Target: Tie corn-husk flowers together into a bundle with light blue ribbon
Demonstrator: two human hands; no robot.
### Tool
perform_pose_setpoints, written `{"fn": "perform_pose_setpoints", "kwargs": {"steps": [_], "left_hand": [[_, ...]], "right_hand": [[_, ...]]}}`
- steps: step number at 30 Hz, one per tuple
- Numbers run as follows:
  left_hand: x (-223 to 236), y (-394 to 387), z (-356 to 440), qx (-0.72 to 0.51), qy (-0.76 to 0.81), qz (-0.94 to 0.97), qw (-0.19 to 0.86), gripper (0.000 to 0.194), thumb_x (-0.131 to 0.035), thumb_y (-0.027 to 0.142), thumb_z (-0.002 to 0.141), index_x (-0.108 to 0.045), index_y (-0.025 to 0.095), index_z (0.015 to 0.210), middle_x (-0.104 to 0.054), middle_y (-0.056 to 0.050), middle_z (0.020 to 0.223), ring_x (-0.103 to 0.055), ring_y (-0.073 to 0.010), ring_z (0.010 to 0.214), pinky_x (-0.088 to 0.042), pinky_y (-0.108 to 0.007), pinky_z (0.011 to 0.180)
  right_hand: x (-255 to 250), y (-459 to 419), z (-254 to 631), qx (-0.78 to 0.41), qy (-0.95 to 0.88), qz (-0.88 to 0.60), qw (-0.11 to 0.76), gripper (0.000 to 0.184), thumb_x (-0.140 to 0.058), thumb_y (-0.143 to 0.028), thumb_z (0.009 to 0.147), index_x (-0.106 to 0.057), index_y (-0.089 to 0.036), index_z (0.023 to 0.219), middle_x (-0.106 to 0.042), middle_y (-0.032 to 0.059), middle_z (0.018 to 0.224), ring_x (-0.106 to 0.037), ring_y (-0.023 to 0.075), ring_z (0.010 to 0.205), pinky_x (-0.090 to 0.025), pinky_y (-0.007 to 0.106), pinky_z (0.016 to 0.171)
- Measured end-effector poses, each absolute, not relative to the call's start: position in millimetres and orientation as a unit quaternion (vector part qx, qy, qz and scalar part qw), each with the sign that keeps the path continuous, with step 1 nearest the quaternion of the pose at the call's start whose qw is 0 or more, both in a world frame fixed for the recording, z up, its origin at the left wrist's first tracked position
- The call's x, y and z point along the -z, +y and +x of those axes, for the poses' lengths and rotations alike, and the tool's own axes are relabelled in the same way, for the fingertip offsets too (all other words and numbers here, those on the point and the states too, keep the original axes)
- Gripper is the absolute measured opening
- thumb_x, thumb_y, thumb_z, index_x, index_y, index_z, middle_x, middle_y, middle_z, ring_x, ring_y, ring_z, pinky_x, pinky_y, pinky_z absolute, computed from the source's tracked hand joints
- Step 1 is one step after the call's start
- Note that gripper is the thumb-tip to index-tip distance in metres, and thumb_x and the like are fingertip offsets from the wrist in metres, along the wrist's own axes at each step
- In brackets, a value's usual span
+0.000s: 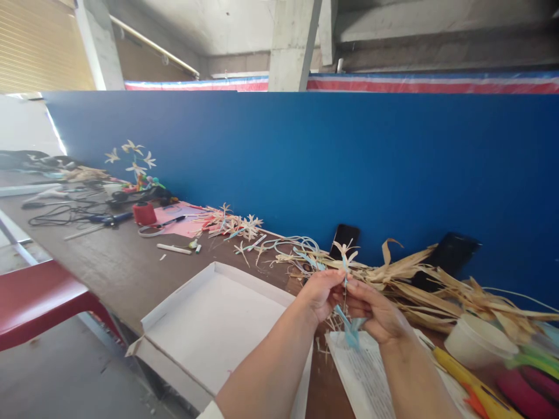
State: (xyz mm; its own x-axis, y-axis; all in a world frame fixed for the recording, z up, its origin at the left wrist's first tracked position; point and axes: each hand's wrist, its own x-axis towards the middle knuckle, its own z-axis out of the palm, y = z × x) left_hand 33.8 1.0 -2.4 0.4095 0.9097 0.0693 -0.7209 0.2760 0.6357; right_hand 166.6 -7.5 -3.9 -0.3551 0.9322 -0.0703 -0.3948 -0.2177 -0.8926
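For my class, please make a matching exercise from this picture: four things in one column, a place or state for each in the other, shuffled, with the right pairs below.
Things
1. Pale flower
2. Chair
3. Cardboard box
4. Plastic tub

Places or states
A. Red, beside the table
B. Next to the yellow tool
C. Held up by the left hand and right hand
D. Partly hidden behind the left forearm

Right pairs: 1-C, 2-A, 3-D, 4-B
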Motion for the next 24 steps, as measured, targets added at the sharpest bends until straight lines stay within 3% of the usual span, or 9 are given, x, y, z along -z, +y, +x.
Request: {"fn": "perform_pose_setpoints", "kwargs": {"steps": [7, 13, 18, 24], "left_hand": [[3.6, 3.8, 33.2, -0.532, 0.231, 0.349, 0.736, 0.041, -0.077, 0.045, 0.056, -0.067, 0.009, 0.074, -0.041, 0.004, 0.053, -0.031, -0.0024, 0.046, -0.019, -0.017, 0.043], [0.0, 4.8, 32.4, -0.526, 0.351, 0.388, 0.67, 0.048, -0.069, 0.055, 0.06, -0.069, 0.012, 0.079, -0.049, 0.0, 0.062, -0.039, -0.0052, 0.052, -0.028, -0.018, 0.046], [-2.2, 2.4, 32.6, -0.536, 0.4, 0.421, 0.612, 0.04, -0.072, 0.05, 0.058, -0.061, 0.013, 0.064, -0.044, 0.003, 0.052, -0.036, -0.0053, 0.047, -0.029, -0.02, 0.047], [0.3, 5.2, 32.7, -0.555, 0.406, 0.44, 0.577, 0.031, -0.077, 0.036, 0.052, -0.06, 0.012, 0.062, -0.052, 0.002, 0.054, -0.04, -0.0063, 0.049, -0.031, -0.021, 0.051]], "right_hand": [[-4.9, -11.9, 167.5, -0.652, -0.438, -0.373, 0.493, 0.022, -0.075, -0.025, 0.065, -0.056, -0.014, 0.065, -0.024, -0.0099, 0.049, -0.012, 0.0007, 0.042, -0.011, 0.012, 0.036], [-7.6, -12.2, 167.6, -0.54, -0.454, -0.477, 0.524, 0.028, -0.077, -0.033, 0.058, -0.056, -0.015, 0.063, -0.039, -0.0066, 0.044, -0.027, 0.0041, 0.04, -0.017, 0.018, 0.038], [-6.7, -13.9, 163.4, -0.42, -0.527, -0.538, 0.506, 0.025, -0.07, -0.039, 0.063, -0.06, -0.016, 0.066, -0.049, -0.0037, 0.047, -0.037, 0.0087, 0.041, -0.024, 0.023, 0.041], [-13.8, -18.5, 157.0, -0.275, -0.611, -0.591, 0.449, 0.02, -0.062, -0.037, 0.068, -0.061, -0.017, 0.065, -0.05, -0.0039, 0.048, -0.04, 0.0103, 0.046, -0.029, 0.024, 0.046]]}}
